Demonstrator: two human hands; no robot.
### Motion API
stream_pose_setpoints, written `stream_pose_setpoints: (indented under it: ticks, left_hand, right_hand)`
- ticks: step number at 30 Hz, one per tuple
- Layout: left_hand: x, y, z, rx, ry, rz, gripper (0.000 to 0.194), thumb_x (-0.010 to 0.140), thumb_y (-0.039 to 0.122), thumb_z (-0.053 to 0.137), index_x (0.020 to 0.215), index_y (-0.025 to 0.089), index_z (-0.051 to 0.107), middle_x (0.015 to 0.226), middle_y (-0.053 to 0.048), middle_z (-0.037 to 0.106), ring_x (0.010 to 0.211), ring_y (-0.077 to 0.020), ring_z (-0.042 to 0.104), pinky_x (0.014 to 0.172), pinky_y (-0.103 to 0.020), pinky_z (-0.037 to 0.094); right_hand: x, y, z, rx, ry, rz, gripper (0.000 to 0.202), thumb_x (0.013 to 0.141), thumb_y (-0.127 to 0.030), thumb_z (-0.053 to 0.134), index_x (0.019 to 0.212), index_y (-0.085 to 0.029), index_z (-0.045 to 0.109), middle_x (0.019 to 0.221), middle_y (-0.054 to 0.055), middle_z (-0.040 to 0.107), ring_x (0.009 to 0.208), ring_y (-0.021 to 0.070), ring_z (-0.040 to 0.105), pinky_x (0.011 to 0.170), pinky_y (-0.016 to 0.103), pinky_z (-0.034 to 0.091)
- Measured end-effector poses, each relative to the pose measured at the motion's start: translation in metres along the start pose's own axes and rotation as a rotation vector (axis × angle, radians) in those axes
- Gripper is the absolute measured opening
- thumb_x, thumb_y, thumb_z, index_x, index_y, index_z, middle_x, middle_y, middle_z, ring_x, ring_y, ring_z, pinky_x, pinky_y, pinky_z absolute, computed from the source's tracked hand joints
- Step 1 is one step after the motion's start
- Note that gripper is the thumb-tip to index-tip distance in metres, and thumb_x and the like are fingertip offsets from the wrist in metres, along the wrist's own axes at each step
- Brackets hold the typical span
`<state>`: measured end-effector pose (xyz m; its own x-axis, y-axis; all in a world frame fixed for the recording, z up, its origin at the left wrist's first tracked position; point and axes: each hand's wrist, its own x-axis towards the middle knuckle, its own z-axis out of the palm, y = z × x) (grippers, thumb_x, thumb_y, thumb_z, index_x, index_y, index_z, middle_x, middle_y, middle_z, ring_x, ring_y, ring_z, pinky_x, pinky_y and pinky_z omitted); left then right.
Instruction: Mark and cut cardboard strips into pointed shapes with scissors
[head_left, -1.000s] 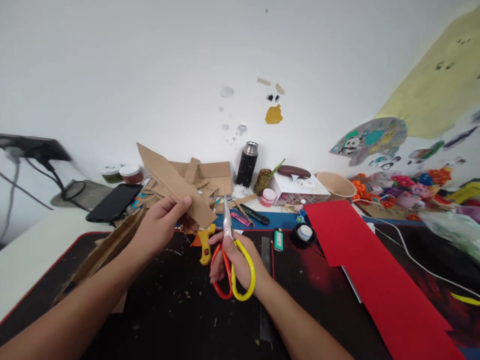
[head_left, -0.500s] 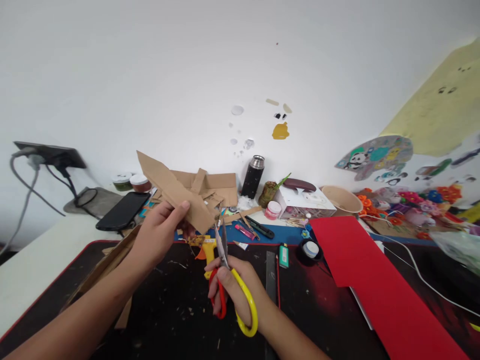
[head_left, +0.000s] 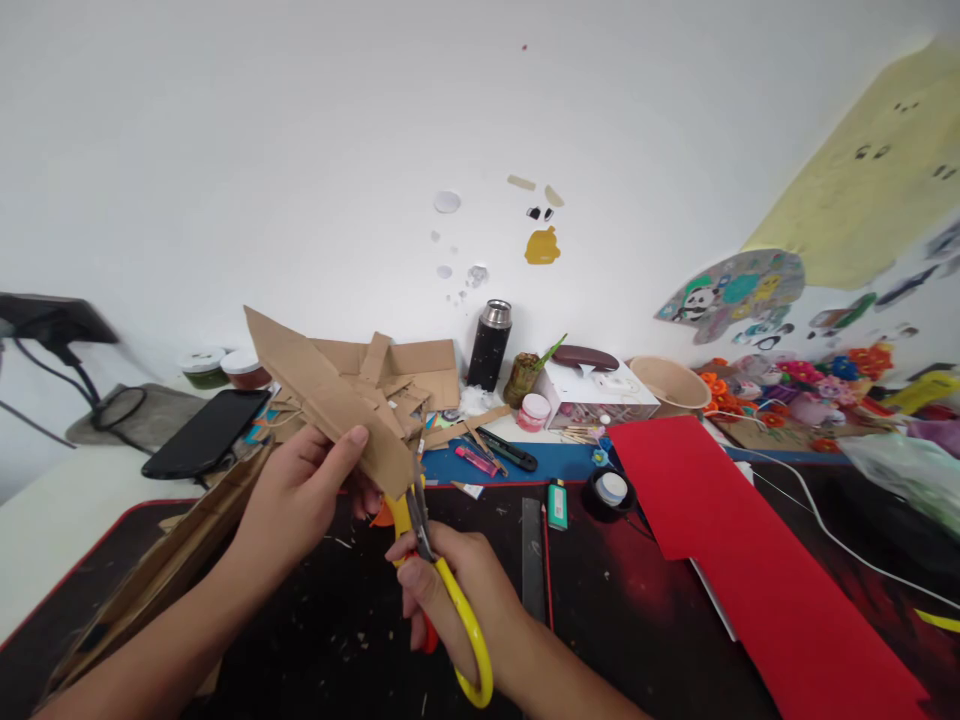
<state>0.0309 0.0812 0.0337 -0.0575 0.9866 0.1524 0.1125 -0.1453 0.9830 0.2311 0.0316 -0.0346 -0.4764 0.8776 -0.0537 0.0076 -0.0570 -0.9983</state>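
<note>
My left hand (head_left: 304, 490) is closed on a long pointed strip of cardboard (head_left: 322, 385), thumb on top and fingers behind it. The strip slants from upper left down to the middle, held above the desk. In my right hand (head_left: 457, 590) is a pair of scissors (head_left: 463, 625) with a yellow and a red handle loop. Its blades point up and meet the lower right end of the cardboard strip; part of them is hidden by it. Behind both hands, a yellow glue gun (head_left: 401, 515) lies partly covered on the desk.
Cardboard scraps (head_left: 420, 375) lie at the back, beside a black flask (head_left: 491, 345). A utility knife (head_left: 510, 450), a green lighter (head_left: 557, 504) and a dark ruler (head_left: 533, 560) are right of my hands. Red sheet (head_left: 757, 560) covers the right side; a black phone (head_left: 206, 432) sits left.
The scissors have moved up and left, and their blades now reach the cardboard strip's lower end. The strip has shifted slightly left and down in view as the camera turned a little right.
</note>
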Motion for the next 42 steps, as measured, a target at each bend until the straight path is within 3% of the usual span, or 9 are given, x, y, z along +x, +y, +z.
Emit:
stream_pose_setpoints:
  ticks: [5, 20, 30, 42]
  left_hand:
    - [-0.001, -0.001, 0.002, 0.021, -0.026, -0.035, 0.056, 0.088, 0.079, 0.071, 0.078, 0.025, 0.063, 0.054, -0.002, 0.071, 0.042, -0.0232, 0.067, 0.041, -0.032, 0.055]
    - [0.001, -0.004, 0.005, 0.029, -0.001, -0.040, 0.047, 0.089, 0.070, 0.074, 0.077, 0.025, 0.065, 0.054, -0.002, 0.070, 0.041, -0.0207, 0.064, 0.040, -0.030, 0.052]
    - [0.001, -0.006, 0.003, 0.009, 0.038, -0.038, 0.046, 0.090, 0.068, 0.075, 0.079, 0.025, 0.065, 0.055, -0.001, 0.071, 0.042, -0.0211, 0.065, 0.042, -0.031, 0.054]
    - [-0.001, -0.002, 0.004, 0.033, 0.002, -0.025, 0.048, 0.093, 0.068, 0.072, 0.080, 0.023, 0.062, 0.055, -0.001, 0.071, 0.042, -0.0199, 0.066, 0.042, -0.029, 0.054]
  right_hand:
    - [0.000, 0.000, 0.001, -0.014, 0.016, 0.005, 0.069, 0.097, -0.085, 0.063, 0.108, -0.018, 0.070, 0.068, -0.003, 0.061, 0.047, 0.0105, 0.059, 0.044, 0.017, 0.043]
    - [0.001, -0.008, 0.001, -0.067, 0.036, 0.032, 0.071, 0.097, -0.086, 0.061, 0.108, -0.016, 0.070, 0.067, -0.003, 0.060, 0.046, 0.0105, 0.057, 0.042, 0.018, 0.043]
    - [0.000, -0.012, 0.000, -0.082, 0.026, 0.052, 0.062, 0.099, -0.079, 0.064, 0.107, -0.017, 0.070, 0.067, -0.003, 0.061, 0.047, 0.0108, 0.058, 0.043, 0.018, 0.044]
    - [0.000, -0.012, 0.000, -0.093, 0.025, 0.067, 0.062, 0.098, -0.079, 0.066, 0.108, -0.018, 0.071, 0.067, -0.003, 0.061, 0.047, 0.0116, 0.058, 0.042, 0.020, 0.044]
